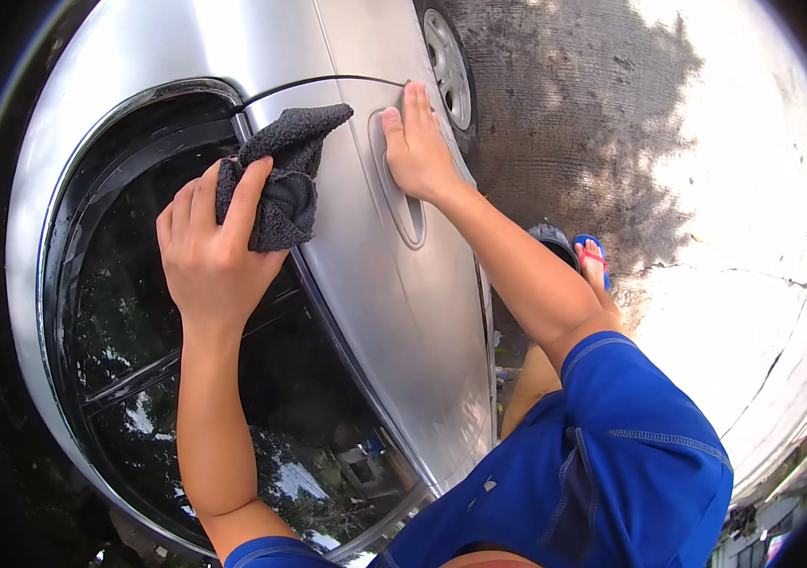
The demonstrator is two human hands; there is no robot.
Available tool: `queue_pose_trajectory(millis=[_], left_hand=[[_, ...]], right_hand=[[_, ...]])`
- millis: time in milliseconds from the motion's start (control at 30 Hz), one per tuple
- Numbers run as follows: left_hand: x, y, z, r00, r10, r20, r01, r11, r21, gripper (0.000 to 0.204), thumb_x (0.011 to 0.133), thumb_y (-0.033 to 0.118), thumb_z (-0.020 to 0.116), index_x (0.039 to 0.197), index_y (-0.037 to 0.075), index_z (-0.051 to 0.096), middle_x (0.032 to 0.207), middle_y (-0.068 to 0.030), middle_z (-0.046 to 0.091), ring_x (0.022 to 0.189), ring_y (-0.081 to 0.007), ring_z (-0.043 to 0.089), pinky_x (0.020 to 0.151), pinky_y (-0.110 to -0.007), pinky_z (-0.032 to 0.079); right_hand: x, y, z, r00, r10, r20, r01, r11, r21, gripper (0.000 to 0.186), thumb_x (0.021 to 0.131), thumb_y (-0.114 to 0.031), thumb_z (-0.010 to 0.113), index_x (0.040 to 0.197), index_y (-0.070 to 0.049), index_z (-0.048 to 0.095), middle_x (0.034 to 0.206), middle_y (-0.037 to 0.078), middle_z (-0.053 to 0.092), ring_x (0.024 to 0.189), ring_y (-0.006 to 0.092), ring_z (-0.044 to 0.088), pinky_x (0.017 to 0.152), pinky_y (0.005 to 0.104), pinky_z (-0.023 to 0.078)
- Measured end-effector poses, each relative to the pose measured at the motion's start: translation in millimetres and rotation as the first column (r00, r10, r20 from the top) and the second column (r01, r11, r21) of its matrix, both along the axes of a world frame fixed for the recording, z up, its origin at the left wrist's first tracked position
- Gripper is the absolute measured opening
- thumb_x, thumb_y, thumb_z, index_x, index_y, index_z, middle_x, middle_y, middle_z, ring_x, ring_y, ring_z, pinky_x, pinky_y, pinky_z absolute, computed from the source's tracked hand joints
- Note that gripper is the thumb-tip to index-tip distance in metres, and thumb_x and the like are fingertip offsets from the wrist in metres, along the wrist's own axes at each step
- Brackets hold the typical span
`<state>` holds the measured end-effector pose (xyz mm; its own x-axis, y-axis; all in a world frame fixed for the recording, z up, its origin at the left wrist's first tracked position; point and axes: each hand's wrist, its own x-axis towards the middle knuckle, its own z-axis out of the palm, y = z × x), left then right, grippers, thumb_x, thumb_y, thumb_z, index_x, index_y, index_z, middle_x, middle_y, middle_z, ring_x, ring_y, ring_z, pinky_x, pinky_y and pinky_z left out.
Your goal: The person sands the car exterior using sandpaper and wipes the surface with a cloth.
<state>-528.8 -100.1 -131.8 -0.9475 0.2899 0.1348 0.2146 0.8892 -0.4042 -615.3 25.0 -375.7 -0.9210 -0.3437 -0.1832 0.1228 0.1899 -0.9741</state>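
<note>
L hand point(209, 246) clenched on dark grey cloth point(280, 180), held at window edge of silver car door point(366, 284). R hand point(415, 142) flat, released, on door handle point(402, 204); handle partly hidden. Wheel point(448, 66) cut off. Window glass point(186, 379) shows reflections only; interior unreadable.

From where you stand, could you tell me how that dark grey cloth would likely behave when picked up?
The dark grey cloth is probably floppy: it bunches in the left hand and one corner droops free. Its nubby pile suggests it is light and grippy rather than slippery. It seems unlikely to roll or break.
</note>
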Motion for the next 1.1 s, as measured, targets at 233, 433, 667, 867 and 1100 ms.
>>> queue_pose_trajectory(millis=[233,433,667,867,1100], left_hand=[[0.6,0.8,-1.8,1.0,0.013,-0.013,-0.014,0.999,-0.045,0.056,0.073,0.031,0.089,0.125,0.018,0.075,0.12,-0.0109,0.07,0.108,-0.0312,0.067,0.094,-0.044,0.051],[4.5,-2.1,-3.8,0.999,0.029,-0.012,-0.03,0.998,-0.046,0.053,0.073,0.03,0.086,0.124,0.019,0.076,0.119,-0.0089,0.07,0.105,-0.0303,0.068,0.094,-0.044,0.051],[6.1,-1.4,-4.1,0.999,0.031,-0.008,-0.032,0.997,-0.077,0.05,0.075,0.032,0.085,0.123,0.02,0.077,0.118,-0.0079,0.07,0.104,-0.0297,0.068,0.093,-0.043,0.05],[4.9,0.8,-0.9,0.997,0.063,0.042,-0.059,0.994,-0.096,0.059,0.07,0.027,0.089,0.126,0.017,0.075,0.121,-0.01,0.07,0.11,-0.031,0.068,0.096,-0.044,0.051],[-0.6,-0.4,-4.5,0.999,0.04,0.017,-0.039,0.997,-0.07,0.05,0.074,0.031,0.085,0.123,0.019,0.077,0.118,-0.007,0.071,0.104,-0.0293,0.068,0.093,-0.043,0.05]], right_hand=[[23.6,13.6,-26.1,0.995,0.07,-0.071,-0.071,0.997,-0.013,0.077,0.114,-0.046,0.028,0.163,0.013,0.017,0.173,0.032,0.012,0.162,0.0444,0.012,0.131,0.0523,0.011],[33.1,3.4,10.8,0.967,0.006,-0.256,-0.011,1.0,-0.019,0.071,0.113,-0.039,0.036,0.157,0.017,0.032,0.167,0.034,0.024,0.155,0.0479,0.027,0.129,0.0547,0.019],[37.9,0.8,50.5,0.897,0.076,-0.436,-0.137,0.984,-0.11,0.066,0.113,-0.035,0.036,0.158,0.013,0.033,0.164,0.035,0.034,0.157,0.045,0.029,0.13,0.0529,0.018],[27.6,-7.3,37.4,0.987,-0.055,-0.148,0.042,0.995,-0.09,0.064,0.112,-0.034,0.037,0.163,0.004,0.033,0.171,0.024,0.03,0.16,0.0397,0.026,0.13,0.0529,0.016],[28.0,-11.6,25.4,0.986,0.011,-0.168,-0.028,0.995,-0.099,0.068,0.113,-0.037,0.033,0.166,0.003,0.021,0.174,0.027,0.02,0.162,0.039,0.018,0.131,0.0516,0.014]])
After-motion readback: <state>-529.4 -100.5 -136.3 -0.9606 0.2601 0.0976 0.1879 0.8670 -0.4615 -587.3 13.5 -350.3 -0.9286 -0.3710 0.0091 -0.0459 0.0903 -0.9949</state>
